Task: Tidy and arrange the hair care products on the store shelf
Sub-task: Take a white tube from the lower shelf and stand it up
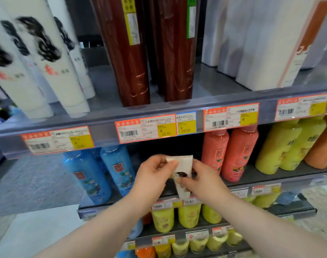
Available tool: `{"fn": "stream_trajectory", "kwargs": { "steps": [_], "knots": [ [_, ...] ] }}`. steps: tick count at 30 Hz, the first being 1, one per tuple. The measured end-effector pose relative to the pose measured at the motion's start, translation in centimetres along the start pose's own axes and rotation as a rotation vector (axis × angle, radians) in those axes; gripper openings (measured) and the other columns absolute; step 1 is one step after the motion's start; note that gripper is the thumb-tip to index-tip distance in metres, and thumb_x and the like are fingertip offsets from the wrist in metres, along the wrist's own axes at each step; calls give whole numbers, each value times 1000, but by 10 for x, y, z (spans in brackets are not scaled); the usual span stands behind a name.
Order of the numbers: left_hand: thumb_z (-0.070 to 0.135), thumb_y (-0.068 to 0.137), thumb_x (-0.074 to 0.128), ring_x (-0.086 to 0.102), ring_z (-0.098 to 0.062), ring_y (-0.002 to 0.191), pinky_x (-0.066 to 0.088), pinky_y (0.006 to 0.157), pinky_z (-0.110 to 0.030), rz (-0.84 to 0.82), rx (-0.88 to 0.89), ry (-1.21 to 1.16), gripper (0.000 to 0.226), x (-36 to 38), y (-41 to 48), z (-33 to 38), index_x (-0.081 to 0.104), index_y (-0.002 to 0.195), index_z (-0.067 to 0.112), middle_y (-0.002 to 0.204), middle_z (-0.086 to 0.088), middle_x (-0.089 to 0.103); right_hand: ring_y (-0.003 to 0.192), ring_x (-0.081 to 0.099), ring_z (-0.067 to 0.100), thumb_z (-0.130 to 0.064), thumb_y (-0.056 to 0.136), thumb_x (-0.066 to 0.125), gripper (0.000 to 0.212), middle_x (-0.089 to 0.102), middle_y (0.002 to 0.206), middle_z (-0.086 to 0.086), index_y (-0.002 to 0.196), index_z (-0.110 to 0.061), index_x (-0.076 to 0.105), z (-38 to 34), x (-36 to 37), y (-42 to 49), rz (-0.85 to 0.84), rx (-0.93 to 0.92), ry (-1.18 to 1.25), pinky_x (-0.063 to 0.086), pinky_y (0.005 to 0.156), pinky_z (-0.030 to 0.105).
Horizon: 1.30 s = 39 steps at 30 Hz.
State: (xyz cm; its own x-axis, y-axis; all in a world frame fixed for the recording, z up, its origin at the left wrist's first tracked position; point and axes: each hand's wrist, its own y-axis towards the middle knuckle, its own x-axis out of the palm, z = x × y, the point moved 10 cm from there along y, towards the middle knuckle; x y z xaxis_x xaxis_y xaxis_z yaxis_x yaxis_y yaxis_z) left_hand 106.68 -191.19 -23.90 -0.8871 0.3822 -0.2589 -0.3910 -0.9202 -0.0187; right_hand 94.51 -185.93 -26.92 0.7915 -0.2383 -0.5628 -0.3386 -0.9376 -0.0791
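Note:
A white tube with a dark hair print [183, 170] is held by both hands in front of the middle shelf, in the gap between the blue bottles [103, 174] and the pink bottles [227, 155]. My left hand [153, 175] grips its upper left side. My right hand [201, 181] pinches its lower right side. Matching white tubes [47, 58] stand cap-down on the upper shelf at the left, beside two dark red tubes [149, 53].
White bottles [261, 43] fill the upper shelf's right side. Yellow-green bottles [285, 146] and an orange bottle [323, 149] stand right of the pink ones. The shelf edge [106, 125] carries price tags. Lower shelves hold several yellow bottles [188, 216]. Grey floor lies to the left.

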Motion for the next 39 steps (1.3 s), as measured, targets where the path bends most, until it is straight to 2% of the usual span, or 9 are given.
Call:
{"fn": "stream_trajectory", "kwargs": {
  "steps": [4, 10, 15, 17, 21, 27, 29, 32, 39],
  "knots": [
    [31, 92, 49, 60, 0, 80, 45, 68, -21, -57, -32, 9, 18, 1, -24, 19, 61, 79, 33, 85, 11, 67, 68, 65, 10, -20, 79, 71, 22, 68, 82, -4, 97, -22, 60, -17, -15, -25, -12, -1, 112, 58, 62, 31],
    [14, 95, 44, 64, -2, 73, 50, 66, -12, -196, -103, -65, 24, 8, -73, 54, 64, 86, 24, 84, 4, 69, 56, 62, 0, -16, 79, 71, 18, 66, 81, -4, 84, -28, 58, -67, -53, -72, -54, -59, 148, 51, 49, 20],
    [-7, 84, 51, 67, -1, 82, 53, 72, -15, -288, -78, -64, 35, 9, -116, 101, 60, 95, 25, 94, 5, 69, 49, 58, -4, -23, 77, 72, 18, 67, 78, -5, 78, -31, 56, -116, -91, -107, -48, -129, 67, 55, 61, 32],
    [-1, 81, 61, 68, -1, 85, 54, 75, -18, -308, -37, -26, 34, 8, -133, 121, 57, 100, 27, 98, 5, 69, 46, 59, 3, -20, 79, 71, 16, 69, 79, -1, 80, -29, 57, -138, -103, -122, -61, -144, 110, 53, 52, 29],
    [8, 75, 71, 65, 1, 88, 54, 77, -17, -197, 49, 35, 39, -9, -155, 161, 55, 99, 35, 99, 8, 69, 42, 58, 4, -19, 82, 69, 12, 69, 75, 0, 83, -25, 59, -191, -121, -151, -101, -215, 150, 44, 41, 18],
    [11, 74, 73, 63, -1, 95, 53, 86, -22, -91, 152, 97, 37, -47, -171, 206, 58, 96, 37, 100, 10, 69, 80, 68, 13, -29, 78, 72, 21, 69, 95, -6, 95, -30, 59, -259, -148, -169, -83, -308, 65, 58, 63, 30],
    [9, 74, 73, 63, 4, 89, 52, 79, -15, -73, 163, 103, 37, -61, -171, 213, 58, 92, 37, 93, 14, 68, 72, 68, 12, -26, 79, 71, 20, 70, 91, -1, 93, -30, 57, -282, -154, -166, -56, -356, 105, 55, 59, 29],
    [7, 72, 74, 64, -5, 91, 53, 87, -25, -39, 179, 92, 38, -84, -163, 222, 57, 91, 35, 96, 9, 68, 51, 60, 3, -15, 84, 66, 17, 66, 74, 0, 84, -29, 56, -322, -158, -161, -41, -460, 81, 49, 49, 21],
    [18, 72, 76, 65, -7, 92, 53, 88, -30, -52, 268, 123, 31, -141, -137, 250, 61, 95, 30, 97, 7, 70, 62, 66, 14, -22, 89, 60, 2, 64, 78, -3, 88, -21, 62, -411, -144, -149, -17, -629, -161, 58, 58, 28]
  ]
}}
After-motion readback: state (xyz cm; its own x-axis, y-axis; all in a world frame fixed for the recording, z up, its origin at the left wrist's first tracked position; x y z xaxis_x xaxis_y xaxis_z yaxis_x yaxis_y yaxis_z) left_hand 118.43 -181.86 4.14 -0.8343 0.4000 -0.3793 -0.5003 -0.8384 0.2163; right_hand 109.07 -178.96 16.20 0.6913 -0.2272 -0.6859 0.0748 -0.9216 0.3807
